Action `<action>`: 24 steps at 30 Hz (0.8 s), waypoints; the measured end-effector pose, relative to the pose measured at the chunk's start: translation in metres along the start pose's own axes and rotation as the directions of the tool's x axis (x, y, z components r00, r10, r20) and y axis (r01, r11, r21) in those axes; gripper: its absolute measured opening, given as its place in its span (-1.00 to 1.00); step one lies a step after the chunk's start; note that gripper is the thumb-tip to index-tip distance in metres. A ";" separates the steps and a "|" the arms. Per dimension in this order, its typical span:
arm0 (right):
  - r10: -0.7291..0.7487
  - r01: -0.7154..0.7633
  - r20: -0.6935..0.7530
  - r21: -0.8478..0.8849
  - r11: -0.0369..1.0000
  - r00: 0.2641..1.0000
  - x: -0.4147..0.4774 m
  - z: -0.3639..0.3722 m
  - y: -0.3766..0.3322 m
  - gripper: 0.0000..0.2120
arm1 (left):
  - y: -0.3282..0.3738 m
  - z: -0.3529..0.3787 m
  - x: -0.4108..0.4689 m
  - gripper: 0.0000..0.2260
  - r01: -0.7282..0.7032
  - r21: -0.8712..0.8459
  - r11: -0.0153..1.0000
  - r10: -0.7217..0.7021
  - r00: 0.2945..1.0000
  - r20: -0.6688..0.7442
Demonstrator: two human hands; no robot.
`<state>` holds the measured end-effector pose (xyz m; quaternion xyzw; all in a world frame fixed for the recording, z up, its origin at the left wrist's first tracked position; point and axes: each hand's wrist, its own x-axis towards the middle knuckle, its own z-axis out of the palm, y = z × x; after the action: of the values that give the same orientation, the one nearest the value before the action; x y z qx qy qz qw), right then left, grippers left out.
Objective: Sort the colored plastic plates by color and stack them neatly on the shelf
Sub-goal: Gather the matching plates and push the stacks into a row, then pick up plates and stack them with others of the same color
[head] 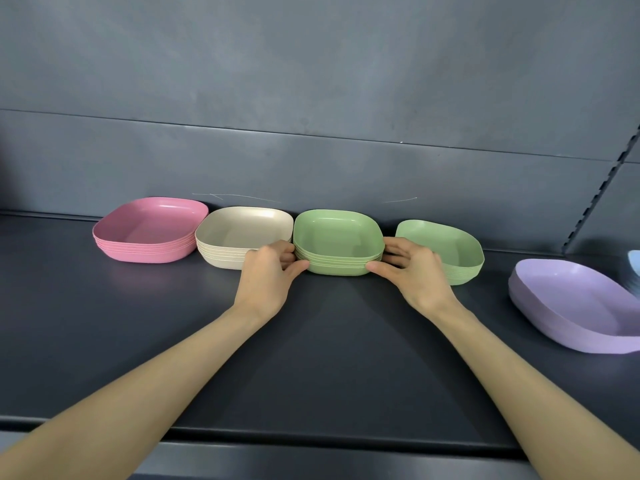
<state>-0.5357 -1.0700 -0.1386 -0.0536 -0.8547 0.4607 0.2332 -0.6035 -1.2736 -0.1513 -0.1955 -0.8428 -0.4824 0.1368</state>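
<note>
Green plastic plates, nested into 1 green stack (pixel 337 237), sit on the dark shelf (pixel 329 358) close to the middle of its back edge, and both hands hold them. The left hand (pixel 268 275) has its grip closed on the stack's left side, thumb at the front-left corner and fingers tucked into the narrow gap beside the beige stack (pixel 239 230). The right hand (pixel 414 271) mirrors it, its grip closed on the right side, thumb on the front-right corner and fingers lying between this stack and the paler green stack (pixel 450 244). The stack rests on the shelf. Along the back edge the row runs from the pink stack (pixel 149 230) at the left, through beige and the 2 greens. A purple stack (pixel 571 306) stands nearer the right edge, apart from the row and further forward, and a blue item (pixel 634 265) is cut off at the right edge of the picture. Both bare forearms reach in over the shelf's front edge.
</note>
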 end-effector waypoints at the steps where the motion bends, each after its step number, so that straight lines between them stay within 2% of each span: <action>1: 0.000 0.000 0.000 -0.006 1.000 1.000 0.000 0.000 0.000 -0.61 | 0.000 0.000 0.000 -0.75 0.001 0.000 1.000 -0.001 1.000 0.003; 6: -0.004 0.005 0.010 -0.074 0.997 1.000 -0.001 0.001 -0.001 -0.61 | 0.002 0.000 -0.001 -0.71 0.016 -0.013 1.000 -0.016 1.000 0.022; 10: 0.022 -0.004 0.075 -0.232 0.973 0.997 -0.004 -0.002 -0.005 -0.47 | 0.005 -0.006 -0.003 -0.71 0.029 0.003 1.000 -0.029 0.998 0.061; 12: 0.017 0.019 0.114 -0.310 0.951 0.993 -0.008 -0.006 -0.009 -0.47 | 0.010 -0.012 -0.004 -0.77 0.003 0.068 0.998 -0.007 0.998 0.065; 15: 0.005 0.054 0.144 -0.400 0.915 0.990 -0.013 -0.016 -0.019 -0.48 | 0.024 -0.022 -0.006 -0.81 -0.130 0.266 0.955 0.105 0.989 0.107; 17: -0.019 0.087 0.144 -0.478 0.874 0.989 -0.015 -0.026 -0.027 -0.50 | 0.037 -0.025 -0.006 -0.74 -0.267 0.375 0.888 0.199 0.957 0.211; 20: -0.052 0.118 0.133 -0.562 0.819 0.990 -0.017 -0.050 -0.039 -0.54 | 0.062 -0.024 0.000 -0.67 -0.429 0.391 0.814 0.302 0.888 0.346; 24: -0.067 0.096 0.070 -0.636 0.766 0.995 -0.017 -0.090 -0.046 -0.56 | 0.096 -0.015 0.014 -0.66 -0.521 0.389 0.760 0.377 0.840 0.390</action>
<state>-0.4748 -1.0324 -0.0650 -0.0826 -0.9666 0.1340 0.2025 -0.5710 -1.2401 -0.0649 -0.4217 -0.8732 -0.1764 0.1692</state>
